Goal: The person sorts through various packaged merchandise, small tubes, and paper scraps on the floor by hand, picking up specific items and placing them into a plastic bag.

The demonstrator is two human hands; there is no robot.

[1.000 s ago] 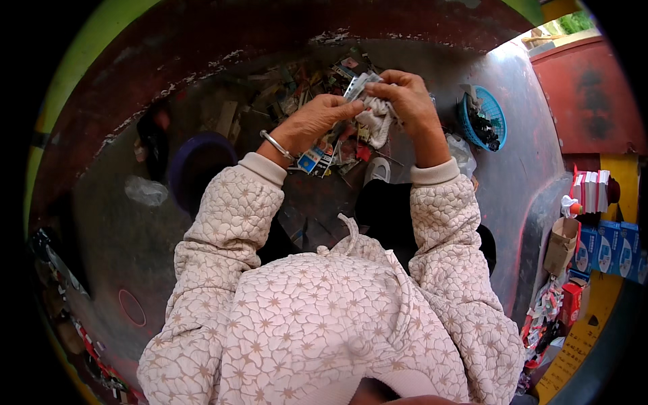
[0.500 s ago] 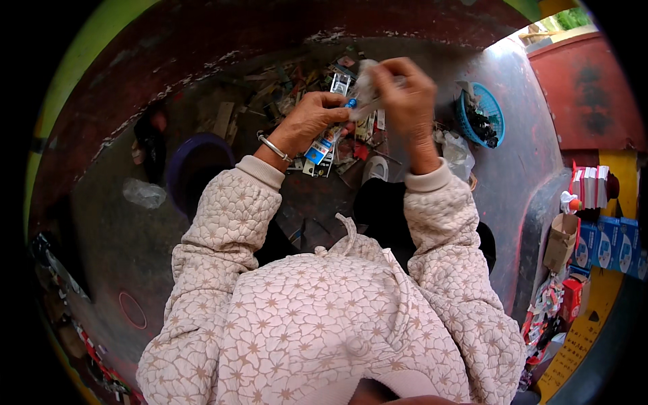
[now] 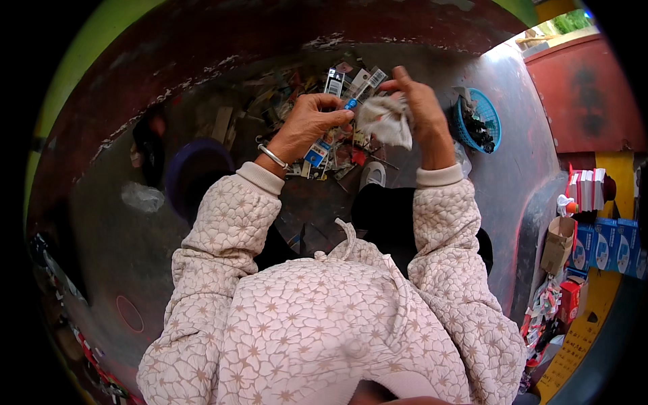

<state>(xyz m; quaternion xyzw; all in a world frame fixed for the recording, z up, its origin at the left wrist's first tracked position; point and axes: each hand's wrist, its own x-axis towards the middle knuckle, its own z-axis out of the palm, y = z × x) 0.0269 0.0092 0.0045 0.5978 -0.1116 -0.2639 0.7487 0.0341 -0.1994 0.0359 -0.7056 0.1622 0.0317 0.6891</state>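
Observation:
My left hand (image 3: 307,125) grips a long flat packet with blue ends (image 3: 331,125), held slanted over a heap of small packets and scraps (image 3: 297,101) on the floor. My right hand (image 3: 418,108) holds a crumpled whitish cloth (image 3: 386,120) right beside the packet's upper end. A metal bangle (image 3: 273,156) sits on my left wrist. Both sleeves are pale quilted fabric with a flower pattern.
A blue plastic basket (image 3: 480,121) with dark bits stands to the right. A dark purple tub (image 3: 196,172) is on the left, a clear plastic bag (image 3: 140,197) beyond it. Boxes and coloured packages (image 3: 601,236) line the right edge. A red wall (image 3: 587,94) rises at upper right.
Both hands have lifted slightly further from my body. The left hand now holds the long packet out straighter, and the cloth in the right hand has shifted to its upper end.

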